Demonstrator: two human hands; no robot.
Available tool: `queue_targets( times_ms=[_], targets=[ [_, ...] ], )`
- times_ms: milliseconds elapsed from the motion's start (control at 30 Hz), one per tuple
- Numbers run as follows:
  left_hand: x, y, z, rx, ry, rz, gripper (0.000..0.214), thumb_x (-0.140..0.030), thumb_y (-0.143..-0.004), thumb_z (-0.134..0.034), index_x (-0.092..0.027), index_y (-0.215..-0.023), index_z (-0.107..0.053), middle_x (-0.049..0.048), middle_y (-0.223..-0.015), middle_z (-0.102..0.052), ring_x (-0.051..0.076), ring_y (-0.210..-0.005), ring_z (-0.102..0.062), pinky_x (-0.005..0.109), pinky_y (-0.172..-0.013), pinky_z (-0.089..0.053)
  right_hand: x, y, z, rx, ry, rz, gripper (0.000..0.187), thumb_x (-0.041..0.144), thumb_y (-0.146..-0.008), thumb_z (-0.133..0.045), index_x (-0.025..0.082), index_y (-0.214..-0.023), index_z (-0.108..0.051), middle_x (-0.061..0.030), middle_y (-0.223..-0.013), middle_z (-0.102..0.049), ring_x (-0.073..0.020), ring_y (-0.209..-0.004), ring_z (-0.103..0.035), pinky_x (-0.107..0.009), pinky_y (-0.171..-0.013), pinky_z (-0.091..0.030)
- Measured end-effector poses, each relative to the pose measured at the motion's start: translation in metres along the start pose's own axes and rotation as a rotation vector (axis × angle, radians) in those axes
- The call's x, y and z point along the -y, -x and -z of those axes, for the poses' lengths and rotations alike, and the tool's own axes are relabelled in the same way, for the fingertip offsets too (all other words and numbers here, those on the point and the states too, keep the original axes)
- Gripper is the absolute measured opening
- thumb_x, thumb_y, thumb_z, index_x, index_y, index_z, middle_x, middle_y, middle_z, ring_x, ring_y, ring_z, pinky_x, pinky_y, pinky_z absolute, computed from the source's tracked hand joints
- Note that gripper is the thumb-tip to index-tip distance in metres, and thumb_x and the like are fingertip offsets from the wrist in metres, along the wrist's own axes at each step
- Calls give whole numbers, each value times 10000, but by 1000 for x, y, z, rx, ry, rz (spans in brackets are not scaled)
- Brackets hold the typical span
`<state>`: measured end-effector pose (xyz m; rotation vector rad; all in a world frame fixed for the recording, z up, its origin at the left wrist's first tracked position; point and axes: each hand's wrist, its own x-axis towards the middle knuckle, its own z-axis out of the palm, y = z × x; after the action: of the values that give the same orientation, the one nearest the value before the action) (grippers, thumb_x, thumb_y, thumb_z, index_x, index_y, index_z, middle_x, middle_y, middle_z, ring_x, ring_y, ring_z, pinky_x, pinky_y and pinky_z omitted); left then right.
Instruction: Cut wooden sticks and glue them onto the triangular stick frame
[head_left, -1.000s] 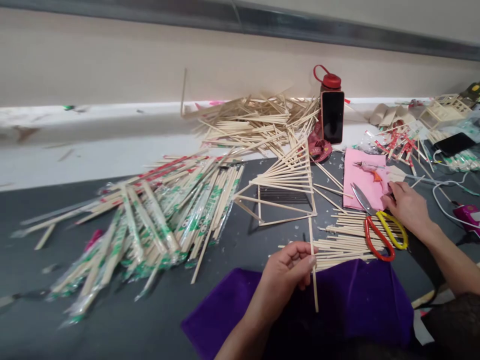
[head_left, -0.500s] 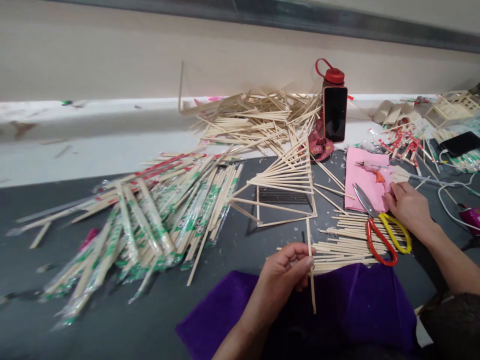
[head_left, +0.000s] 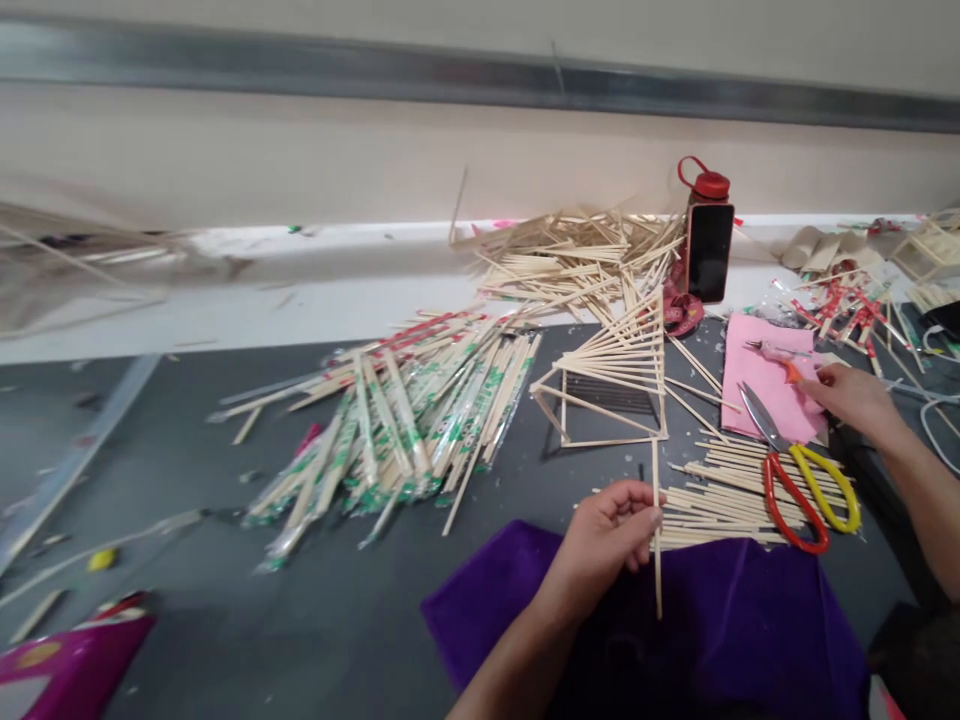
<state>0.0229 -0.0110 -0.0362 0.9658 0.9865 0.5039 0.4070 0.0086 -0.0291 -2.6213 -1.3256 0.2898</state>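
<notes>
My left hand [head_left: 611, 535] pinches a thin wooden chopstick [head_left: 657, 580] upright between thumb and fingers, above the purple cloth [head_left: 750, 610]. At the right, my right hand [head_left: 859, 405] has its fingers closed around the handle of a glue gun [head_left: 784, 358] with an orange trigger, over a folded pink cloth [head_left: 742, 385]. Beyond my left hand stands an open frame of joined chopsticks [head_left: 611, 440], with a fanned row of sticks on its top. Scissors [head_left: 780, 445] with red and yellow handles rest on a row of loose chopsticks [head_left: 705, 515].
Wrapped chopsticks [head_left: 405, 430] are heaped left of the frame. A big loose chopstick pile [head_left: 570, 250] lies against the wall beside a red-capped bottle [head_left: 711, 184] with a phone [head_left: 709, 250] leaning on it. A magenta packet [head_left: 97, 650] sits at the near left.
The view has swung left, bringing the magenta packet into sight. My right hand has come closer onto the glue gun handle. My left hand still holds the chopstick upright.
</notes>
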Motion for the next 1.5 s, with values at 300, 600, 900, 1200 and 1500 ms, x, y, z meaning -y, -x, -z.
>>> queue_targets(
  times_ms=[300,600,900,1200,1500],
  targets=[
    [-1,2,-2,2,13,-17,220,-318,-689,-701,-137,-807,-657,-58,-487,-515,58,-406,-456,156,-400,-355,5,18,9,-142,-593,29,278,493,-735,-616,223,-673,-590,-55,-574,-614,-196,-473,-533,-334,-435,-381],
    [-1,1,-2,-12,30,-55,262,-355,-681,-721,-139,-817,-659,-52,-501,-533,60,-410,-474,159,-405,-372,48,51,25,-294,-1295,88,209,462,-799,-627,255,-788,-598,-25,-689,-582,-156,-507,-487,-310,-443,-380],
    [-14,8,-4,63,208,-90,268,-350,-681,-740,-137,-765,-602,52,-725,-708,68,-431,-543,168,-383,-383,134,139,52,134,-1542,208,262,431,-911,-436,264,-1014,-611,-67,-898,-670,-178,-631,-599,-307,-491,-465],
    [-27,7,-6,135,310,-177,313,-377,-665,-774,-141,-758,-592,29,-673,-689,71,-414,-548,169,-376,-400,205,170,38,211,-1481,543,328,512,-940,-406,248,-1055,-563,-96,-1094,-666,-200,-783,-661,-316,-585,-527],
    [-18,6,3,160,371,-186,319,-340,-689,-764,-151,-911,-635,15,-680,-697,81,-405,-570,171,-354,-380,191,144,42,204,-1363,606,375,500,-809,-629,286,-1117,-619,-100,-1042,-663,-266,-868,-663,-387,-609,-546]
  ],
)
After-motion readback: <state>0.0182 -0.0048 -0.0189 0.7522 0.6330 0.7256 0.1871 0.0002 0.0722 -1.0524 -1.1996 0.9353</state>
